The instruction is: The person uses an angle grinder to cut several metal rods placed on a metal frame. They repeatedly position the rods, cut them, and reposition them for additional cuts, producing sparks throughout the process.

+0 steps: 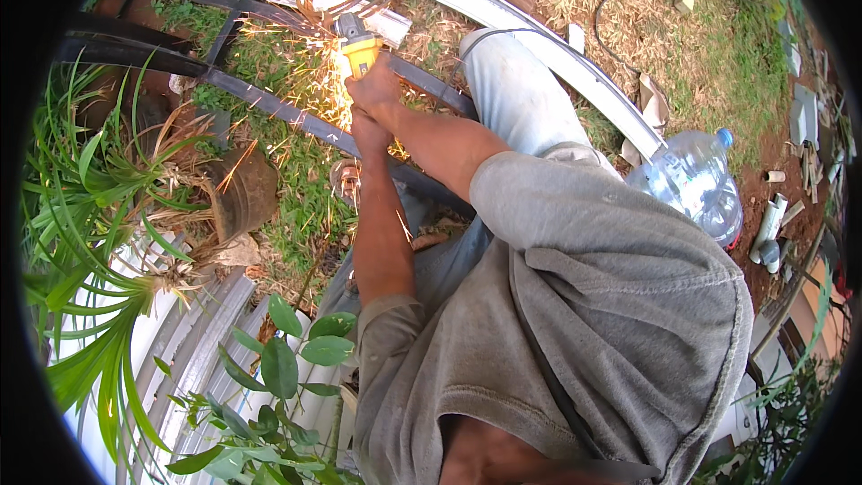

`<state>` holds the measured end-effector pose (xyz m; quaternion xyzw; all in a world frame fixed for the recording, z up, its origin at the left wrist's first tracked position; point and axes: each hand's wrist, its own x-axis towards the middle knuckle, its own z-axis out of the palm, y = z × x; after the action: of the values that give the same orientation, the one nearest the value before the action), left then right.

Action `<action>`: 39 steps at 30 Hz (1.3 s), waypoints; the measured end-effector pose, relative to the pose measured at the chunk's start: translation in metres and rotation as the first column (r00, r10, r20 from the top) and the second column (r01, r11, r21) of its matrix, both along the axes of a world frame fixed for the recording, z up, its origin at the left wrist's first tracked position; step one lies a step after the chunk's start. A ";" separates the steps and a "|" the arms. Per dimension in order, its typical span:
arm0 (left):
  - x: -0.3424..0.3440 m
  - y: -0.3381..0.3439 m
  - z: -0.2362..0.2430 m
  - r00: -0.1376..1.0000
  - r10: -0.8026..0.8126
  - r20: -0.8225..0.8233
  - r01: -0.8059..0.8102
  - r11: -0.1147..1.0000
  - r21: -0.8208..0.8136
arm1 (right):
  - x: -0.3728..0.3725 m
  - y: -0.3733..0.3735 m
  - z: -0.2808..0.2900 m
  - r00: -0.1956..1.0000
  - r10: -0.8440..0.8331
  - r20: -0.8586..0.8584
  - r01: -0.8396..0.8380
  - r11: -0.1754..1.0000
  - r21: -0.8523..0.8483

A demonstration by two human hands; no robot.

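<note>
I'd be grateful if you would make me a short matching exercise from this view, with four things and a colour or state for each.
Things:
1. Power tool
2. Large bottle
3. Shirt
4. Pipe pieces

Descriptions:
A. Clear, with a blue cap
B. White, toward the picture's right edge
C. Yellow-bodied, held in the right hand, with sparks flying beside it
D. Grey, worn by the person

Right pairs: 1-C; 2-A; 3-D; 4-B

I see a plastic bottle (687, 187) right of my grip (377, 88) and, left of my grip, a spiky plant (112, 181) and brown pot (250, 190).
</note>
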<state>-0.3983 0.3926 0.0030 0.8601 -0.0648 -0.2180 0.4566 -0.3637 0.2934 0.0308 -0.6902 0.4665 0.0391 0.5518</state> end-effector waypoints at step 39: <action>0.150 -0.038 0.007 0.599 0.657 -0.458 -0.799 0.522 -0.298 | -0.049 -0.234 0.084 0.814 -0.373 0.445 0.391 0.919 0.055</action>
<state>-0.2486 0.3551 0.0103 0.6235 0.3213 -0.1036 0.7052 -0.4131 0.0598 0.1149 -0.5834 0.4569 -0.2410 0.6267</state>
